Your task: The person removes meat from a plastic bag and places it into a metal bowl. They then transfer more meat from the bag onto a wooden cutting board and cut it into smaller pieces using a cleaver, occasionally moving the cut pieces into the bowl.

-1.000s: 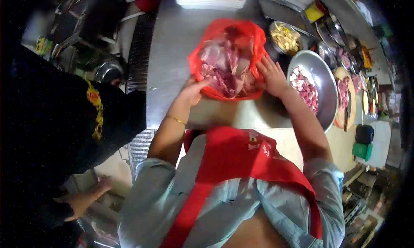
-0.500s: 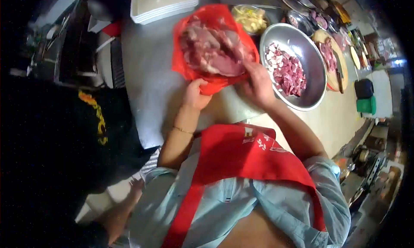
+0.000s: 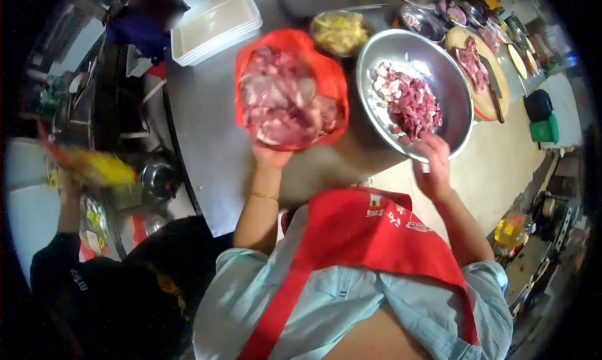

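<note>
My left hand (image 3: 271, 154) grips the near edge of a red plastic bag (image 3: 335, 84), its fingers partly hidden underneath. Large pieces of raw meat (image 3: 279, 100) fill the opened bag. To its right is a wide metal bowl (image 3: 454, 87) holding chopped meat (image 3: 414, 106), with paler pieces at its left side. My right hand (image 3: 433, 166) is at the bowl's near rim, fingers hooked over the edge beside the chopped meat.
Stacked white trays (image 3: 216, 37) stand at the back left. Behind the bag is a bowl of yellowish food (image 3: 340, 34). A knife (image 3: 494, 93) and meat lie on a round cutting board (image 3: 483, 65) at right. A co-worker's dark sleeve (image 3: 56, 253) is at left.
My right hand has left the bag and moved right and down to the metal bowl's rim. The bag has shifted left and slightly down in my left hand. A co-worker has moved at the left.
</note>
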A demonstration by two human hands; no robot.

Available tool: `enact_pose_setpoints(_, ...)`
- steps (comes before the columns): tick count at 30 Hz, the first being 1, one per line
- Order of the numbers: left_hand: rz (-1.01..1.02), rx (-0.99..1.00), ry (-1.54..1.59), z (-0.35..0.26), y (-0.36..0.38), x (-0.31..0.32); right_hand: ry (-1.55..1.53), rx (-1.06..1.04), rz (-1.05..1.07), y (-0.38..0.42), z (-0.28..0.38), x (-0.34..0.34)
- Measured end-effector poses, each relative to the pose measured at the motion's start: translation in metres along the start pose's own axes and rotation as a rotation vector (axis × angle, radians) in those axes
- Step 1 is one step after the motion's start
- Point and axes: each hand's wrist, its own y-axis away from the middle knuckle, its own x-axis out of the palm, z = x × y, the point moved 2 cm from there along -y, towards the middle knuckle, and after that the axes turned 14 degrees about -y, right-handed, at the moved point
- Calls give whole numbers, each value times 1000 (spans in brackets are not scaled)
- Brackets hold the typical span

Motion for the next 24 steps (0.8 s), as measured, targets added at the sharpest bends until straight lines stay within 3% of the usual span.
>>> enact_pose_setpoints(5,-347,78,-175,-8,23,-61,175,163,-46,36,-87,-81)
enact_pose_setpoints(7,-461,123,-333,-15,37,-69,163,225,-186,57,-150,-112)
enact_pose_setpoints(9,-564,176,-506,-9,51,-85,73,464,-316,87,-233,-153)
enact_pose_setpoints(10,-750,325,-659,-2,62,-67,-69,580,-396,97,-271,-170)
enact_pose_setpoints(11,-865,558,-1058,2,70,-67,90,689,-482,96,-285,-181)
enact_pose_setpoints(12,-965,786,-1466,11,77,-72,94,625,-434,110,-336,-202)
enact_pose_setpoints(13,-1039,1014,-1884,19,82,-69,147,712,-394,103,-349,-213)
enact_pose_setpoints(15,-759,945,-2246,30,76,-15,369,499,-331,106,-404,-230)
enact_pose_setpoints(17,-581,683,-2502,40,59,-10,634,384,-314,103,-440,-236)
enact_pose_setpoints(18,-672,384,-2682,48,53,-7,765,321,-309,100,-455,-235)
enact_pose_setpoints(21,-757,220,-2798,54,47,-6,553,449,-230,97,-494,-225)
enact_pose_setpoints(22,-843,338,-2917,51,47,-8,488,494,-201,99,-502,-223)
enact_pose_setpoints(24,-822,207,-2934,39,45,1,370,584,-143,106,-516,-228)
